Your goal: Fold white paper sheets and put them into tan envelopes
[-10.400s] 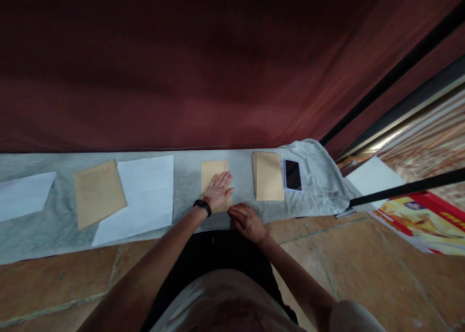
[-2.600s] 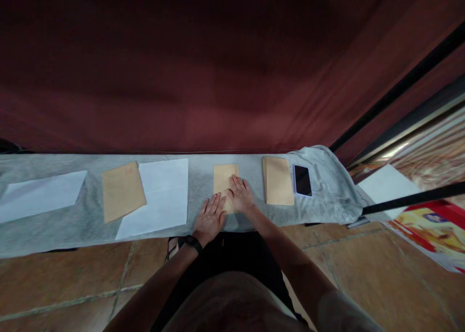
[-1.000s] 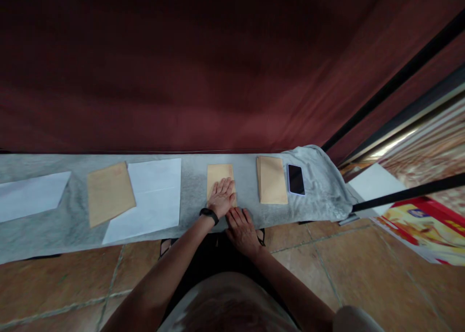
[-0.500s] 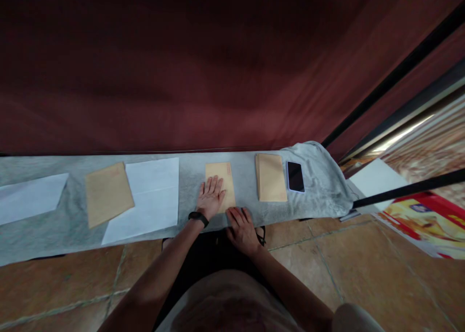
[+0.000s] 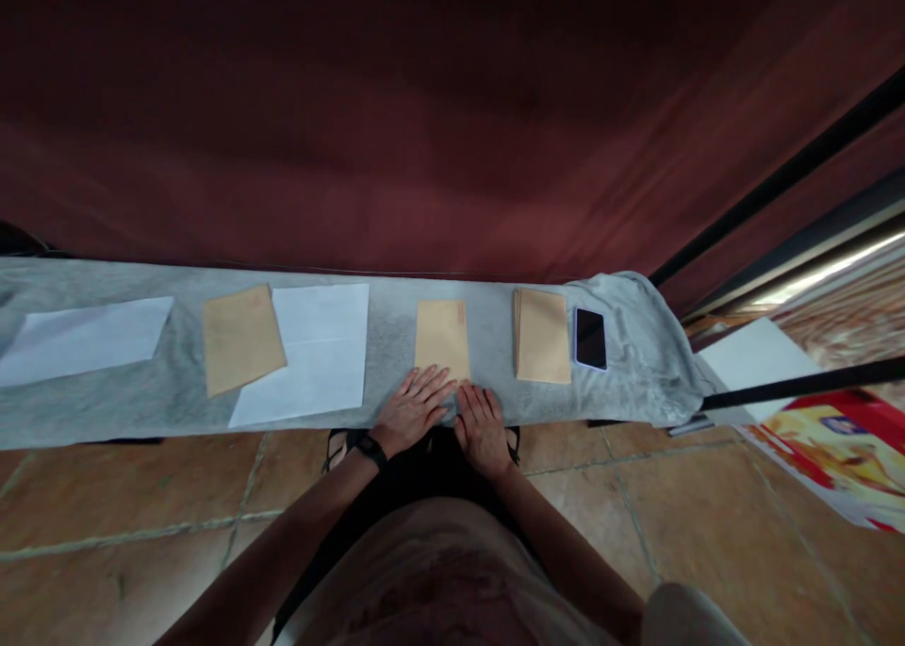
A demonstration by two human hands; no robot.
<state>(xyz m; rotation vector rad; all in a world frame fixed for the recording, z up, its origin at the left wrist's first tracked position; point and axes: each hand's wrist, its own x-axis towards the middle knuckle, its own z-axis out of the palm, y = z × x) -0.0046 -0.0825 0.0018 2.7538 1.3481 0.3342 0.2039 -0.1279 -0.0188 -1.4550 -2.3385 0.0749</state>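
Note:
A brown paper envelope [image 5: 441,333] with small red print lies on the grey cloth in front of me. My left hand [image 5: 414,408], with a dark band on its wrist, rests flat over the envelope's near left edge, fingers stretched out. At the near right corner lies my right hand [image 5: 483,429], its fingers extended, touching or very close to the envelope. To the right is a stack of brown envelopes [image 5: 542,337]. On the left another brown envelope [image 5: 241,339] partly covers a creased white sheet [image 5: 321,354].
A folded white paper [image 5: 91,339] lies at the far left of the grey cloth [image 5: 388,297]. Right of the stack is a phone [image 5: 590,339]. A dark red curtain [image 5: 396,193] hangs behind. Black poles and a red-yellow box [image 5: 848,448] stand at the right, above tiled floor.
My left hand has slid from the envelope's middle back to its near edge. The right hand stays by the near right corner. The view has shifted slightly.

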